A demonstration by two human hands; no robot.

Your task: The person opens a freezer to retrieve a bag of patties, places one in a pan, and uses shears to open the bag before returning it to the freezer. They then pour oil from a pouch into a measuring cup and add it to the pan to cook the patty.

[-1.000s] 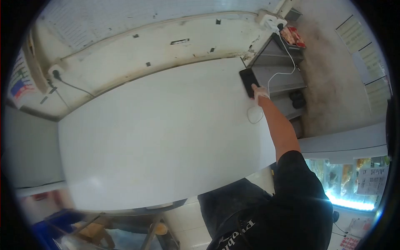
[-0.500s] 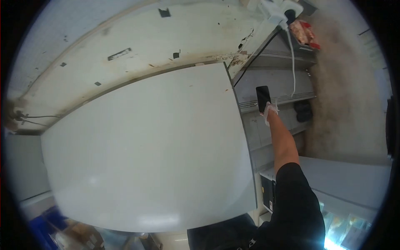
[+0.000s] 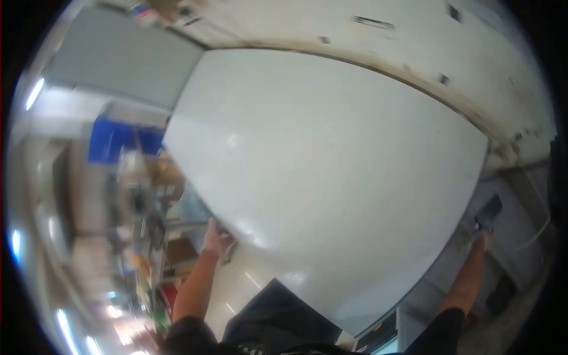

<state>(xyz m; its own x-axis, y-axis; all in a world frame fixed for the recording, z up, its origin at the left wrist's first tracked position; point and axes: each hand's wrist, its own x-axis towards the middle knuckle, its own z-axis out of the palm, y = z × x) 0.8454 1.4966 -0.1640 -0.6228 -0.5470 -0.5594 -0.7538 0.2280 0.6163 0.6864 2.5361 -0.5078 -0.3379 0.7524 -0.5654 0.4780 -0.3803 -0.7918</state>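
A black smartphone [image 3: 489,210] is at the right, beyond the side of a large white table [image 3: 331,171]. My right hand [image 3: 485,238], in a thin clear glove, is closed around the phone's lower end, its fingers blurred. My left hand [image 3: 217,239] is at the table's near left edge. Its thumb stands apart from the other fingers and nothing shows in it; a pale, glove-like film covers the hand.
A stained pale wall [image 3: 414,41] runs along the table's far side. To the left are a grey panel [image 3: 124,53], a blue bin [image 3: 112,141] and blurred shelves of goods. Grey ledges and a white cable [image 3: 535,234] lie at the right.
The view has swung left, bringing the shelves into sight. My left hand has come into view by the table edge. My right hand stays with the phone, which now looks tilted.
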